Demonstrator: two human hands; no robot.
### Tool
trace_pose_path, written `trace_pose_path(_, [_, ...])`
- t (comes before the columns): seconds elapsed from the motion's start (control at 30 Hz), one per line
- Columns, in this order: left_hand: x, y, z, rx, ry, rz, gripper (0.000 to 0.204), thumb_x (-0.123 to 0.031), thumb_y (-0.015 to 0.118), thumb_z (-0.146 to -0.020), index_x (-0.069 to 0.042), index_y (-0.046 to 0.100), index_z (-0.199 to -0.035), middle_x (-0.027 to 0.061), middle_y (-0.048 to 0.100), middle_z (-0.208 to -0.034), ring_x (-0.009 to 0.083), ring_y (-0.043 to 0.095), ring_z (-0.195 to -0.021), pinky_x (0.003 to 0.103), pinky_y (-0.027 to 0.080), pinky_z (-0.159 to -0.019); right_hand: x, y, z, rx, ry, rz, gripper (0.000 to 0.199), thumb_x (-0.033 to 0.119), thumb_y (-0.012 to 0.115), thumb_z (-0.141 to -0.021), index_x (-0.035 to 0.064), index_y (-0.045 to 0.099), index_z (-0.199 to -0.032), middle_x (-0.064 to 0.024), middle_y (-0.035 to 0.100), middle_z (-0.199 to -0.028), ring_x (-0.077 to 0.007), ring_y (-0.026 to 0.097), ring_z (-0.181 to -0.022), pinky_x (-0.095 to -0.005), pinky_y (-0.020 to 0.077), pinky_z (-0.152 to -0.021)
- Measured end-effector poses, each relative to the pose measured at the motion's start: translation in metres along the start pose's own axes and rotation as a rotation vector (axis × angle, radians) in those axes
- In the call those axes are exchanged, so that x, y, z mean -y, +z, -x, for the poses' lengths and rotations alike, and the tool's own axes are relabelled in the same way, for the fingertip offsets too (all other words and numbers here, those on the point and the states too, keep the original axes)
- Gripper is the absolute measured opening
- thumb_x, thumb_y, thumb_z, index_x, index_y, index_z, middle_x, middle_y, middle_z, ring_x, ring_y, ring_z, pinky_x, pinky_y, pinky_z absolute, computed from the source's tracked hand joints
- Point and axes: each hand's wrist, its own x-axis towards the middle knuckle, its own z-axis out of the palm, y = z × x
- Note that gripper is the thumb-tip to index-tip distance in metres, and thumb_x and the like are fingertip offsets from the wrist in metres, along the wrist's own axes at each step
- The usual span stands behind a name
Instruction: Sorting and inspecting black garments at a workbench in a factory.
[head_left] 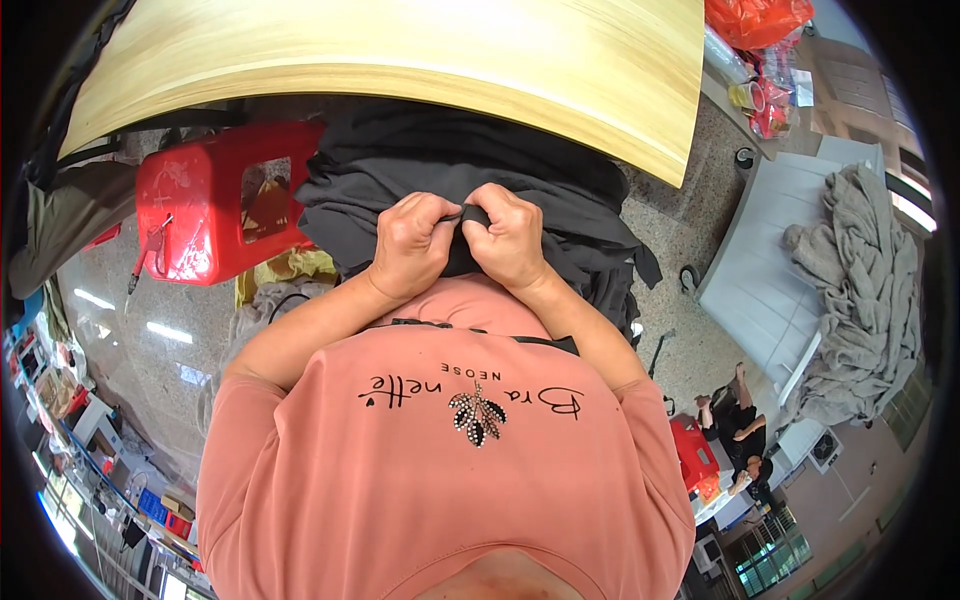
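Note:
A large heap of dark grey fabric lies over my lap, reaching up under the table's near edge. Above it my left hand and my right hand are close together, both closed, with thumbs and fingertips almost meeting. Each pinches a fold of the dark fabric, and a short stretch of it shows between the two hands. The fingers curl inward, so the exact edge they grip is partly hidden.
Ahead is a wooden table. A red plastic stool stands at the left. On the right, grey cloth is piled on a pale wheeled surface. A red bag sits at the far right; a person is behind.

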Motion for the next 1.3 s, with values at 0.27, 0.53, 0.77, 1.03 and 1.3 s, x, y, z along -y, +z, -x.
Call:
trace_pose_path(0.27, [-0.011,-0.005,-0.001,-0.038,0.143,0.106,0.019,0.014,0.058,-0.063,0.001,0.055,-0.075,0.0105,0.058,-0.069,0.0233,0.057,-0.062,0.028,0.045,-0.056,-0.008,-0.023,-0.009,0.350,0.286,-0.664,0.010,-0.004,0.051,-0.064,-0.0010,0.053,-0.074,0.0021,0.050,-0.066,-0.0046,0.043,-0.064,-0.0208,0.0369,-0.055])
trace_pose_path(0.53, [-0.014,-0.007,0.006,0.008,-0.040,0.069,0.016,0.012,0.056,-0.068,0.001,0.055,-0.080,0.0092,0.057,-0.069,0.0183,0.057,-0.062,0.027,0.045,-0.057,0.010,-0.013,-0.001,0.033,-0.191,-0.002,0.016,0.000,0.053,-0.057,0.0024,0.048,-0.072,-0.0124,0.050,-0.066,-0.0308,0.051,-0.056,-0.0352,0.0420,-0.049])
trace_pose_path(0.77, [-0.021,-0.013,-0.005,0.134,-0.155,0.302,0.020,0.005,0.056,-0.073,-0.001,0.057,-0.093,0.0134,0.060,-0.081,0.0228,0.060,-0.070,0.030,0.047,-0.061,0.006,-0.018,0.000,-0.079,-0.388,-0.126,0.022,-0.006,0.052,-0.053,0.0002,0.048,-0.075,-0.0126,0.049,-0.065,-0.0277,0.050,-0.051,-0.0315,0.0419,-0.046])
trace_pose_path(1.03, [-0.009,-0.021,-0.003,0.199,0.101,0.180,0.015,0.003,0.059,-0.069,0.000,0.058,-0.084,0.0117,0.054,-0.068,0.0259,0.052,-0.055,0.031,0.041,-0.050,0.015,-0.018,0.001,-0.114,-0.450,-0.034,0.026,-0.005,0.054,-0.051,-0.0014,0.050,-0.076,-0.0128,0.050,-0.067,-0.0280,0.053,-0.057,-0.0334,0.0449,-0.049])
trace_pose_path(1.3, [0.017,-0.046,-0.019,0.100,-0.034,-0.308,0.012,-0.003,0.062,-0.065,-0.003,0.062,-0.078,0.0094,0.058,-0.075,0.0298,0.054,-0.074,0.036,0.044,-0.065,-0.035,-0.022,0.011,0.007,-0.023,0.000,0.028,-0.012,0.046,-0.061,-0.0034,0.051,-0.087,-0.0151,0.056,-0.086,-0.0284,0.056,-0.082,-0.0310,0.0454,-0.074])
